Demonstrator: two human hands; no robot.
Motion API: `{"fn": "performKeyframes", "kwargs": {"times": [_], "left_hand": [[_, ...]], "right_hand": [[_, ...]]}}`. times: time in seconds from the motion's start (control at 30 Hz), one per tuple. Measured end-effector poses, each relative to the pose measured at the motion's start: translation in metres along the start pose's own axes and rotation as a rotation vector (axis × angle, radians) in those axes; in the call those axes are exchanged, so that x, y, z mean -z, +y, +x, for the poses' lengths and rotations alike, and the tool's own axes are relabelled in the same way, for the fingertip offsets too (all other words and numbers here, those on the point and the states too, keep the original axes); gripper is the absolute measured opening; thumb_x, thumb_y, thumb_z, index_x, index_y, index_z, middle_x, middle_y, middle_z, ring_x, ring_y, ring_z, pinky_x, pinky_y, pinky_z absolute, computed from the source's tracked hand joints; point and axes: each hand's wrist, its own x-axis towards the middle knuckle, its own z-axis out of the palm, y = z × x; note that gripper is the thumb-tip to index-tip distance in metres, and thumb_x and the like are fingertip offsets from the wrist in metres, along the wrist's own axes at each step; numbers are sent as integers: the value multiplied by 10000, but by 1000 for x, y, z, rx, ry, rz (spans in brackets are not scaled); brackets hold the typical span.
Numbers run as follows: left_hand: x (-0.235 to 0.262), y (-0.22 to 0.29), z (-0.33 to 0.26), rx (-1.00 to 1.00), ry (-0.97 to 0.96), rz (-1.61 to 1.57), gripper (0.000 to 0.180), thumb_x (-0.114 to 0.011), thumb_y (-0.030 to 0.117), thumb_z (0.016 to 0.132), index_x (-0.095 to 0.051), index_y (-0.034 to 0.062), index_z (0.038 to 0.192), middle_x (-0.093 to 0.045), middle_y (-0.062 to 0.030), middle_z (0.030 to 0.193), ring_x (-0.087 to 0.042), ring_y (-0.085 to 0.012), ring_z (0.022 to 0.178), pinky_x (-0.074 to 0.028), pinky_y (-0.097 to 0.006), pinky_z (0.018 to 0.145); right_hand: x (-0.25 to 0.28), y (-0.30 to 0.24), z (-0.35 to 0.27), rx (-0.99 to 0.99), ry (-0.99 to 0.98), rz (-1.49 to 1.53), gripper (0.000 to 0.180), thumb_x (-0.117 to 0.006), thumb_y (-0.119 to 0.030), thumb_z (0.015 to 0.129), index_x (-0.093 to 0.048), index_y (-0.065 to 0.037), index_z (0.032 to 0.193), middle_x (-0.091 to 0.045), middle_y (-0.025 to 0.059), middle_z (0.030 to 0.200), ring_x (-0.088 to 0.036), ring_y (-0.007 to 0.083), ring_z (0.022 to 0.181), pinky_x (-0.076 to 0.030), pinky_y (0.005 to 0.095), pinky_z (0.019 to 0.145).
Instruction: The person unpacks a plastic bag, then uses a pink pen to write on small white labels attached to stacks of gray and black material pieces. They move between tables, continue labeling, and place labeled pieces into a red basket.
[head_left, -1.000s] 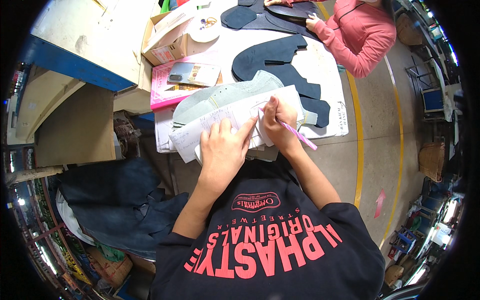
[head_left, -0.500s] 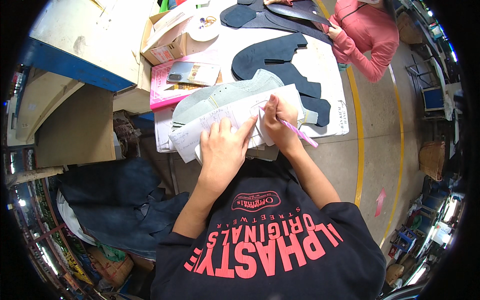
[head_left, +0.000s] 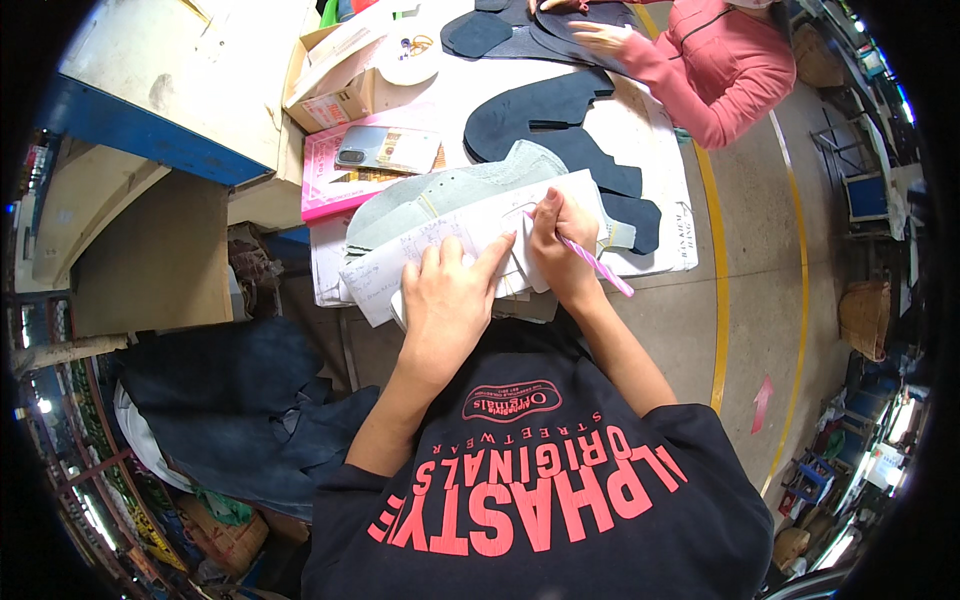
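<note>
My right hand (head_left: 567,250) is closed around a pink-and-white striped pen (head_left: 602,270), its tip side over a sheet of handwritten paper (head_left: 372,284). My left hand (head_left: 447,306) rests on the same paper with its fingers stretched out, the index finger pointing toward the pen hand. More sheets lie under my hands, their lower part partly hidden. Just beyond the paper are light grey cut pieces (head_left: 395,206) with a sole-like curved outline, partly covered by it. Dark flat cut pieces (head_left: 500,112) lie farther back on the white table (head_left: 655,140).
A phone (head_left: 388,148) sits on a pink box (head_left: 318,182), with a cardboard box (head_left: 340,103) behind. At the far right a co-worker in a pink jacket (head_left: 735,75) handles dark pieces. Dark material (head_left: 230,410) is heaped at my left. A yellow floor line (head_left: 714,260) runs at right.
The co-worker's arm and hands have shifted left over the dark pieces, one hand now spread on them. My own hands and the pen have barely moved.
</note>
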Motion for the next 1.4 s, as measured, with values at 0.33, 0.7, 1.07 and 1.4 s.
{"fn": "performKeyframes", "kwargs": {"times": [0.33,0.7,1.07,1.4], "left_hand": [[-3,-1,0,-11,38,-22,426,-706,259,1021,-713,349,1437,-603,-106,967,-650,-309,918,-485,-474,789],[-4,-3,-1,10,-2,-58,494,-721,180,986,-674,285,1466,-606,-117,990,-648,-323,957,-474,-483,823],[-1,-2,0,20,-19,-55,483,-724,177,984,-675,284,1453,-604,-116,982,-651,-326,959,-480,-486,822],[-1,-2,-1,7,-11,-52,481,-720,185,988,-671,288,1455,-603,-116,976,-650,-326,953,-482,-485,816]], "right_hand": [[7,-3,-7,94,-68,96,383,-538,-162,1163,-594,-4,818,-616,162,686,-626,332,581,-483,419,571],[5,-2,-7,99,-86,51,347,-568,-144,1147,-590,-3,830,-562,173,677,-591,346,565,-469,418,559],[5,-1,-8,60,-79,53,355,-569,-149,1151,-606,-4,830,-601,154,677,-612,312,566,-478,403,566],[3,0,-8,59,-33,69,359,-567,-130,1146,-587,-5,810,-573,165,657,-605,348,554,-472,426,558]]}}
